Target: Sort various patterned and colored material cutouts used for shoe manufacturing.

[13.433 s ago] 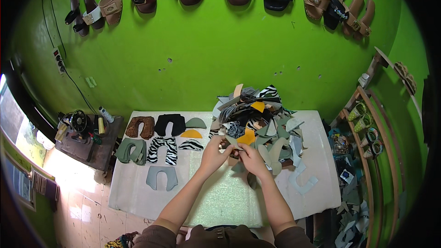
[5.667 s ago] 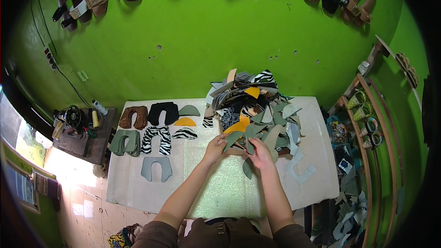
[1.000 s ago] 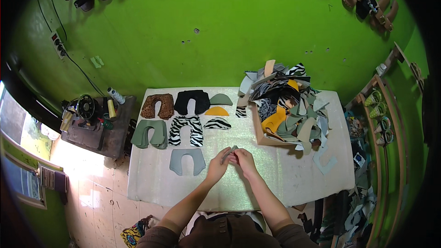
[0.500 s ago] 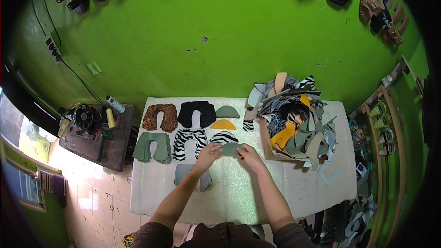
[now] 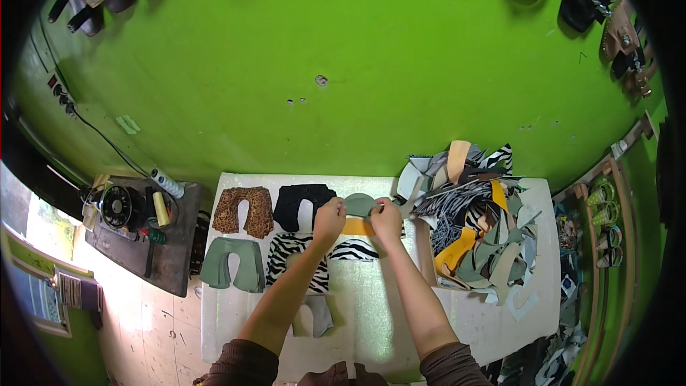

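My left hand (image 5: 329,221) and my right hand (image 5: 386,221) pinch the two ends of a green half-moon piece (image 5: 359,204). It lies at the spot of the green half-moon at the far end of a short column; how many layers are there I cannot tell. Just nearer me comes a yellow half-moon piece (image 5: 357,227), partly hidden by my fingers, then a zebra-striped half-moon (image 5: 355,249). Left of my hands are U-shaped pieces: leopard-print (image 5: 227,213), black (image 5: 287,207), green (image 5: 216,264), zebra-striped (image 5: 281,263) and grey (image 5: 323,316). My left forearm covers part of the last two.
A box (image 5: 426,254) heaped with mixed scraps (image 5: 493,236) stands at the table's right. The pale-covered table (image 5: 457,329) backs onto a green wall. Left is a dark stand (image 5: 171,264) with a black wheel and thread spools. Sandals hang above; a wooden rack (image 5: 587,307) stands right.
Both hands have moved away from me with the green half-moon piece, from near the zebra half-moon to the column's far end. The view has shifted, with the table now lower.
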Demonstrator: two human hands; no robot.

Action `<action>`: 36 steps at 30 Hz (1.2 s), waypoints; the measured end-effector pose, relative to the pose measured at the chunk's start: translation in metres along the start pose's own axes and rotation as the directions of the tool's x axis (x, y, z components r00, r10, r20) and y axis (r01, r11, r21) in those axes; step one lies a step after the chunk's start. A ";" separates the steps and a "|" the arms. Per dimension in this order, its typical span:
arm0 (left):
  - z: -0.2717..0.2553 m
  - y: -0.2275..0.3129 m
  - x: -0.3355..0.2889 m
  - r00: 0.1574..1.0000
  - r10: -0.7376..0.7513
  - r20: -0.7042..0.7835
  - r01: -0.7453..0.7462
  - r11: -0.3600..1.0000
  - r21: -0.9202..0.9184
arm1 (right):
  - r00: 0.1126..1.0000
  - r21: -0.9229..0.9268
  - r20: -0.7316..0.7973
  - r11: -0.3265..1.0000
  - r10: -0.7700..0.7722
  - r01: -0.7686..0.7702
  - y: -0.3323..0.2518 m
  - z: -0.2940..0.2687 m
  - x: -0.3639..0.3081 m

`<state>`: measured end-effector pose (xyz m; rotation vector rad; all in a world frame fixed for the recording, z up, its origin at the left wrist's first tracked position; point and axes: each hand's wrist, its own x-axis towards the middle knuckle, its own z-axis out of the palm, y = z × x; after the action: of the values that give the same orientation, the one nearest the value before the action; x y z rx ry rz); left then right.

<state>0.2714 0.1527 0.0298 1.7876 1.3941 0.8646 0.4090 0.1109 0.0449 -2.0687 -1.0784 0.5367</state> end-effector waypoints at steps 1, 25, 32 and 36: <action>0.002 0.001 0.006 1.000 -0.008 0.014 0.007 0.999 0.034 | 1.000 -0.002 -0.002 1.000 0.005 -0.005 -0.001 0.001 0.005; 0.032 -0.017 0.023 0.918 0.357 0.174 -0.368 0.601 0.709 | 0.926 -0.193 0.285 0.932 -0.247 0.308 0.021 0.013 0.040; 0.035 -0.017 0.022 0.924 0.332 0.190 -0.364 0.612 0.702 | 0.886 -0.181 0.234 0.878 -0.400 0.444 0.021 0.011 0.035; 0.029 -0.011 0.017 0.871 0.439 0.218 -0.465 0.596 0.654 | 0.719 -0.267 0.291 0.668 -0.632 0.695 0.021 0.017 0.021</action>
<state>0.2933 0.1680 0.0066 2.8244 1.3484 0.5567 0.4209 0.1270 0.0169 -1.7281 -2.0531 0.1382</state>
